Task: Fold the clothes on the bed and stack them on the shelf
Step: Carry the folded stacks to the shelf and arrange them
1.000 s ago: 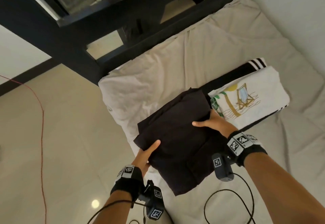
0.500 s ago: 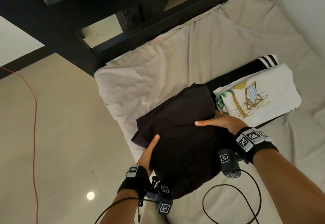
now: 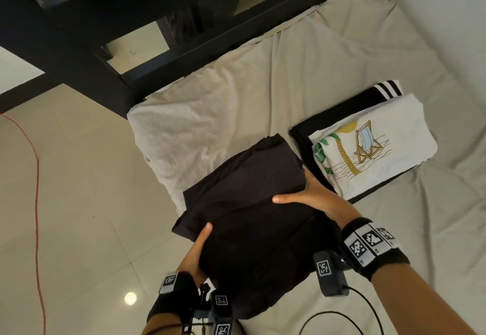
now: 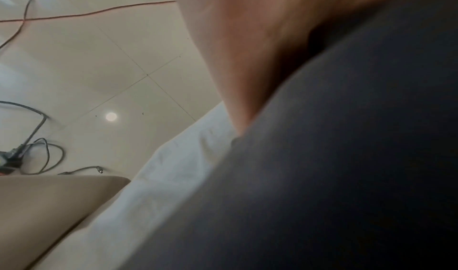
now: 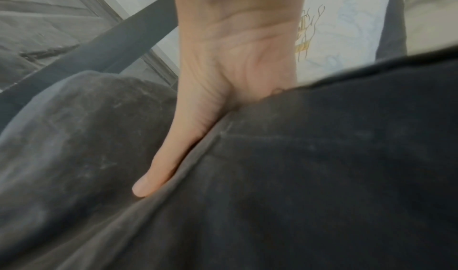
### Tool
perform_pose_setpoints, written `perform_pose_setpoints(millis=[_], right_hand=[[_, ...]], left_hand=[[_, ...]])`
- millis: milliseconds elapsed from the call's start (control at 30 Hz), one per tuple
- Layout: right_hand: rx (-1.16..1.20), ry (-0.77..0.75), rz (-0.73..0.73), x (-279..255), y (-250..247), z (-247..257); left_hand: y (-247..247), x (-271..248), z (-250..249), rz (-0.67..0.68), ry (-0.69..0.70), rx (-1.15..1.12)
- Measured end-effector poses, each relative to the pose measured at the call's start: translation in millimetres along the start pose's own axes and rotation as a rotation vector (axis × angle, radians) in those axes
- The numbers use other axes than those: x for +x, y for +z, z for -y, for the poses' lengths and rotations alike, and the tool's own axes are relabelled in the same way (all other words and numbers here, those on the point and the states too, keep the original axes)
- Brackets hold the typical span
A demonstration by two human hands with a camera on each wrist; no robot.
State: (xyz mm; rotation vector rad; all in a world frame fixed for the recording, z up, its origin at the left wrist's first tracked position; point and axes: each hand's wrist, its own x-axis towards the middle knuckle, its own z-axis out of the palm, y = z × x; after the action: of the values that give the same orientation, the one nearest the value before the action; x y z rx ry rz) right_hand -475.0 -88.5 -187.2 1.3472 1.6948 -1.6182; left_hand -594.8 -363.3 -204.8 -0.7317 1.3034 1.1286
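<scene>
Hands (image 3: 313, 198) gripping folded black garment (image 3: 252, 219)

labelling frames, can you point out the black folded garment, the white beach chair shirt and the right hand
black folded garment (image 3: 249, 203), head view, top panel
white beach chair shirt (image 3: 402, 121), head view, plain area above the print
right hand (image 3: 313, 198), head view, back of hand

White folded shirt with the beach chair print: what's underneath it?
A folded black garment with white stripes lies under the white printed shirt. Anything beneath that is covered.
</scene>
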Motion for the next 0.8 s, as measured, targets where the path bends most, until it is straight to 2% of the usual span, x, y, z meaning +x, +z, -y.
perform_pose_setpoints(millis=[67,200,400,567,800], right_hand=[[0.035,0.029,0.023,0.3,-3.2,5.5],[-0.046,0.118,0.008,11.4,-12.6,10.0],[-0.027,0.033,0.041,6.6,-11.6,15.7],[-0.042,0.055,-0.007,4.5,-14.4,15.9],[0.054,0.173,0.090,8.8,-20.1,15.7]], left_hand=[[8.4,-5.1,-4.2,0.044,-0.021,0.012],[25.3,-8.9,-13.8,0.025,-0.028,0.035],[29.5,-11.7,-11.5,-0.006,-0.046,-0.019],[28.8,-9.5,-7.0,-0.047,-0.075,-0.003],[26.9,-3.2,-13.0,-0.016,-0.081,0.017]])
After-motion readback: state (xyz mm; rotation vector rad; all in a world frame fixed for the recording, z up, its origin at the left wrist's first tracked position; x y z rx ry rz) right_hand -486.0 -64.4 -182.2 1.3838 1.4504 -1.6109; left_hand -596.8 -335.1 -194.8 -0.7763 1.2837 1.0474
